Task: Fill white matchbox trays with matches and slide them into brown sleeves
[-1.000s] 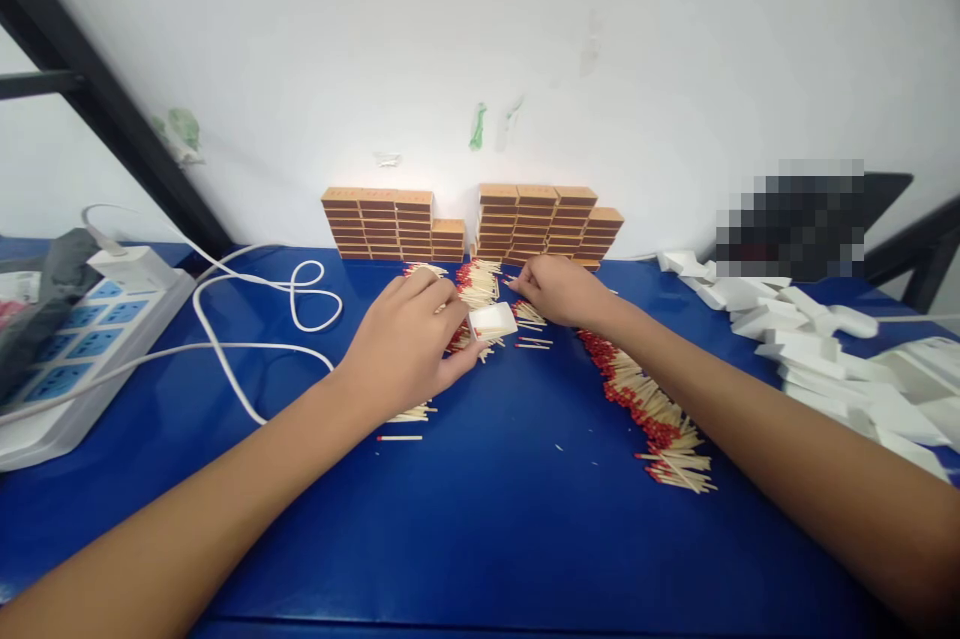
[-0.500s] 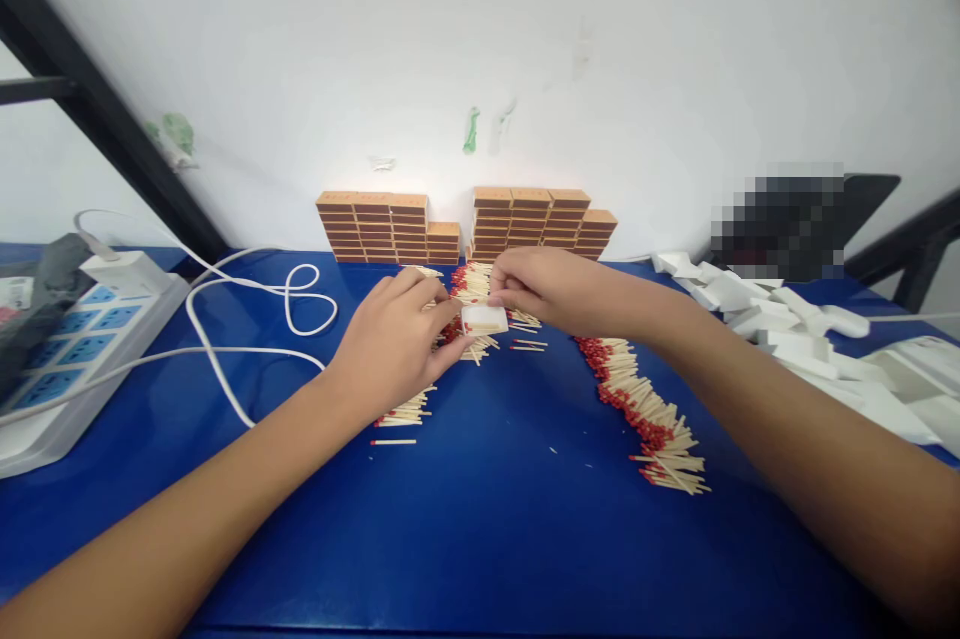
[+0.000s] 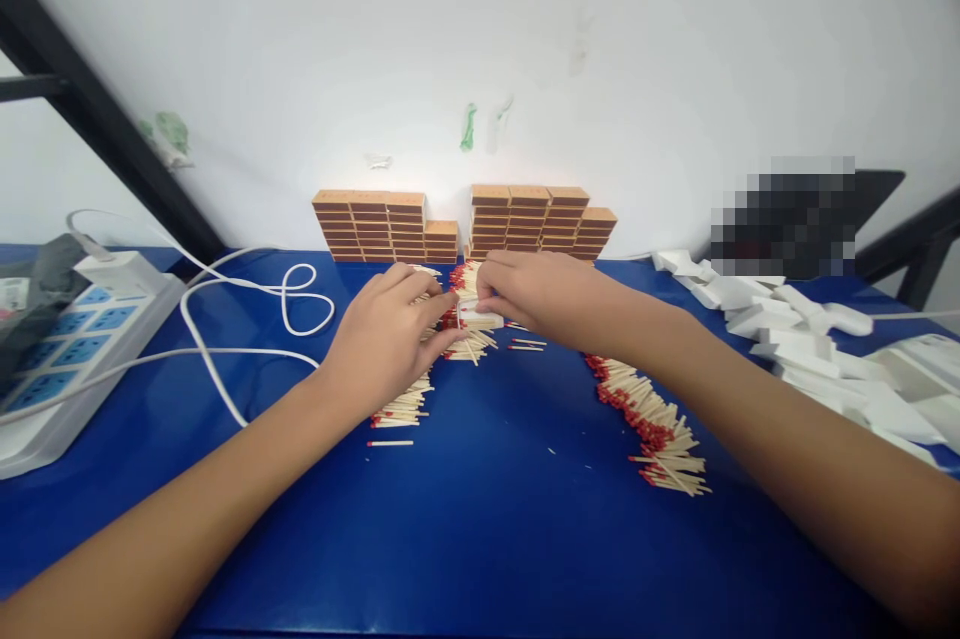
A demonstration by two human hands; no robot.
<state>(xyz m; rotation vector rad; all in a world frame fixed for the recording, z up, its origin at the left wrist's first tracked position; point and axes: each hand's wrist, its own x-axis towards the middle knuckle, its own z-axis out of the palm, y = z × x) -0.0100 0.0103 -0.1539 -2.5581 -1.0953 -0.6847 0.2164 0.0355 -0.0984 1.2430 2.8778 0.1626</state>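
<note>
In the head view, the right hand (image 3: 536,289) has come in from the side during the last second, and its fingertips are now over the white matchbox tray (image 3: 489,321). Before, it was beside the tray, near the matches on the table. So both hands are now at the same small tray, which I judge to be the loading of matches into it.

The left hand (image 3: 390,334) keeps a narrow grip: thumb and fingers hold the tray by its left end. The right fingers are curled close together at the far edge; I cannot tell if a match is between them.

The tray is in the middle, near the back of the blue table (image 3: 480,519), in front of two stacks of matchboxes. It looks clean, shallow and rectangular, with its white near wall showing; its inside is mostly hidden by the right hand. Just below it lies a loose bunch of matches (image 3: 471,347), red-headed, with pale sticks pointing in somewhat different directions.
</note>
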